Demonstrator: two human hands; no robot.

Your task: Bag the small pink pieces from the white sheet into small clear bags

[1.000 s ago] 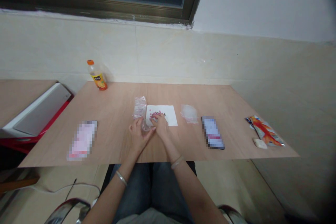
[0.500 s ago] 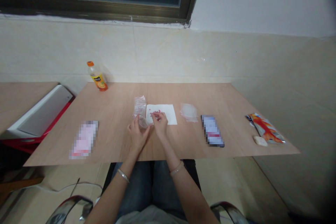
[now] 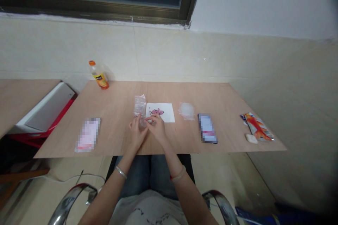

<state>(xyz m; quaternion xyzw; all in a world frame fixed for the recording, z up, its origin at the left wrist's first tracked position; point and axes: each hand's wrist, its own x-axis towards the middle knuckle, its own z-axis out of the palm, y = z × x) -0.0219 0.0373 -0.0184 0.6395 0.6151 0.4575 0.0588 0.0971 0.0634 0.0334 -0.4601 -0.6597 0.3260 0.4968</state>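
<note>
My left hand (image 3: 136, 134) holds a small clear plastic cup (image 3: 143, 121) upright at the near edge of a white paper sheet (image 3: 165, 116). Small pink and purple beads (image 3: 157, 111) lie in a loose patch on that sheet. My right hand (image 3: 157, 128) sits against the cup's rim, thumb and fingertips pinched together. Anything between them is too small to see. Just behind the cup stands a clear plastic bag (image 3: 139, 105) holding pinkish contents, touching the left hand's fingertips.
On the wooden table (image 3: 118, 95) lie a second clear bag (image 3: 187, 111), a blurred phone (image 3: 207, 128), a blurred pink packet (image 3: 88, 134), a colourful foil packet (image 3: 257, 126), a pale lump (image 3: 251, 138) and an orange-capped juice bottle (image 3: 98, 75).
My right hand has moved left from over the paper to the cup's rim. The hands are closer together, and the whole scene sits slightly higher and smaller in view.
</note>
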